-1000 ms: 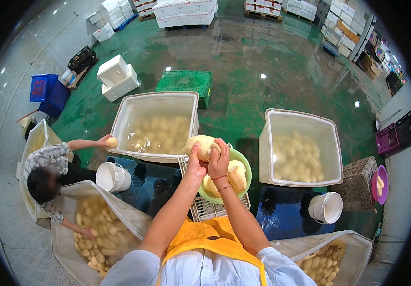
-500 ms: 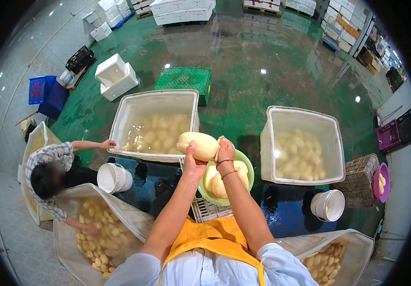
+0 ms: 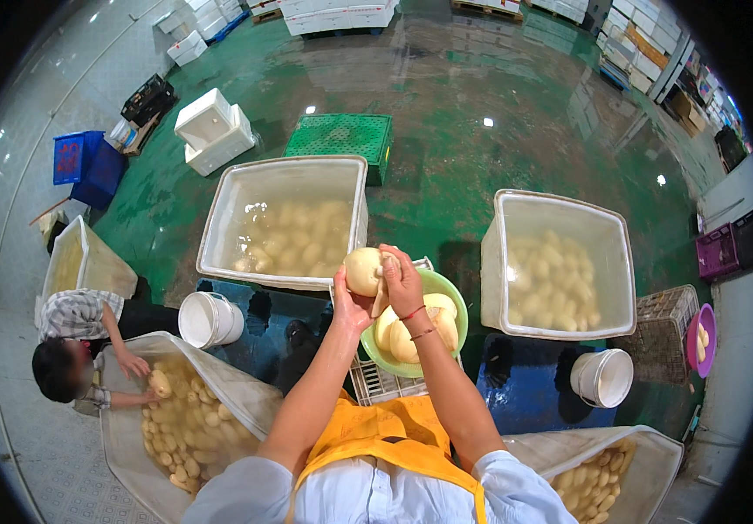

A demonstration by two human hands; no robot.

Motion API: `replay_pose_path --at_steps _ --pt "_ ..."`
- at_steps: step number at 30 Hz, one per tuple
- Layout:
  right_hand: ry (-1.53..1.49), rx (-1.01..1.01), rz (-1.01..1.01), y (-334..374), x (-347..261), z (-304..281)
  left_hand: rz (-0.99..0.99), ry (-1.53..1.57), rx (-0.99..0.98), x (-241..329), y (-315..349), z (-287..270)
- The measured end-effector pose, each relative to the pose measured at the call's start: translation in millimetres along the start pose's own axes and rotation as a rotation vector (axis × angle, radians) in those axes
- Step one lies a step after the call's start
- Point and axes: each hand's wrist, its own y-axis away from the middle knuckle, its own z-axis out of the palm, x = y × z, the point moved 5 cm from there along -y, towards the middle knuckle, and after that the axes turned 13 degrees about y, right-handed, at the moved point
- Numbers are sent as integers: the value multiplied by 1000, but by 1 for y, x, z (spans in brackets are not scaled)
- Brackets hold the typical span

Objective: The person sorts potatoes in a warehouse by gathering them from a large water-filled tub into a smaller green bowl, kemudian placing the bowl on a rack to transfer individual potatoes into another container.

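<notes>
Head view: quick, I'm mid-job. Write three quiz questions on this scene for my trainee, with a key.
1. Multiple choice: what colour is the bowl just below the grips?
A) Blue
B) Light green
C) Red

2. True or false: the left grip is empty.

3. Fill in the blank: the other person's hands are at the tub on the view's lower ____ side.

Key: 1 B; 2 False, it holds a pale vegetable; 3 left.
</notes>
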Motion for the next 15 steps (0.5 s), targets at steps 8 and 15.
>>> replay_pose_path --at_steps 8,15 --pt "-110 223 619 -2 117 7 342 -531 35 38 -42 -38" --pt "0 33 552 5 72 -40 399 -547 264 189 -150 -159"
